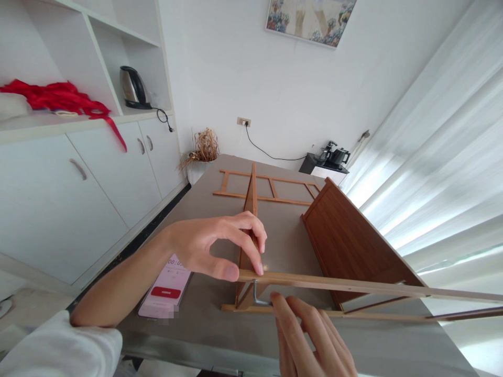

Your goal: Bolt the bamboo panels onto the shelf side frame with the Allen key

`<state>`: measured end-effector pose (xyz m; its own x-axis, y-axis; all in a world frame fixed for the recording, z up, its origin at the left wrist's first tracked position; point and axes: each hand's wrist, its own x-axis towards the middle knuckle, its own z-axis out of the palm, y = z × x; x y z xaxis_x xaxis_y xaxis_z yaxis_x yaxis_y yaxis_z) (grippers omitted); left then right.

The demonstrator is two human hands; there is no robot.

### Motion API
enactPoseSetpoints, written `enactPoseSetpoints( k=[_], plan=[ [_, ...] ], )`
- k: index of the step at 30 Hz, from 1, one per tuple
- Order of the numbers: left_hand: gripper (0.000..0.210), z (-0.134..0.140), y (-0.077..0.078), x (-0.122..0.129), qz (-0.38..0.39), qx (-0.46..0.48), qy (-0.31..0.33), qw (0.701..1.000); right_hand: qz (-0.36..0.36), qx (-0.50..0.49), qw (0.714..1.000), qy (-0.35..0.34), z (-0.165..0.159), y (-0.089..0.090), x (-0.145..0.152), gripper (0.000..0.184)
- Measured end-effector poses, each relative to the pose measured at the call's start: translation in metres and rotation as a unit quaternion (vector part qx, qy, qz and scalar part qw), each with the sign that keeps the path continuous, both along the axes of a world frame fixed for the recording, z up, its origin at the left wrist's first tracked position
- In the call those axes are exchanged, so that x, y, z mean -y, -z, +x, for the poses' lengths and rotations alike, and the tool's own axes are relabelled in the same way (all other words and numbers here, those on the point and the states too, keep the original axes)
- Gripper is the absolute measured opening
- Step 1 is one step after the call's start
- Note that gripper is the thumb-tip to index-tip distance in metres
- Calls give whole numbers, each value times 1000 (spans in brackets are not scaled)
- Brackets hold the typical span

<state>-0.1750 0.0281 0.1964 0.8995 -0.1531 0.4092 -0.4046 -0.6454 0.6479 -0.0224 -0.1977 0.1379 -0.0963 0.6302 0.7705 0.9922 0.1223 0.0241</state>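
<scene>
My left hand (220, 243) is at the near corner of a wooden side frame (326, 283), thumb and fingertips gripping the end of its upper rail. In my right hand (312, 335), the fingers pinch one arm of an L-shaped hex key (256, 294). The key's other end meets the rail near that corner; the fastener itself is hidden. A narrow wooden board (254, 188) runs away from the corner, standing on edge partly behind my left hand. To the right, a wide brown wooden panel (353, 241) also meets the frame.
Farther back, a ladder-like wooden frame (272, 188) lies flat on the grey-covered table (208, 335). A phone (167, 293) lies left of my work. White cabinets (98, 178) stand at left, a curtain (444, 173) hangs at right, and a dried plant (204, 146) is beyond the table.
</scene>
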Motion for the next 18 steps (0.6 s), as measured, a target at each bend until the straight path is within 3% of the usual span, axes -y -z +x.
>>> enactPoseSetpoints(
  k=[6, 18],
  plan=[
    [26, -2, 3, -1, 7, 13, -10, 1000, 11, 17, 1000, -4, 3, -7, 1, 18],
    [27, -1, 0, 3, 16, 28, -20, 999, -48, 42, 997, -37, 15, -18, 5, 25]
  ],
)
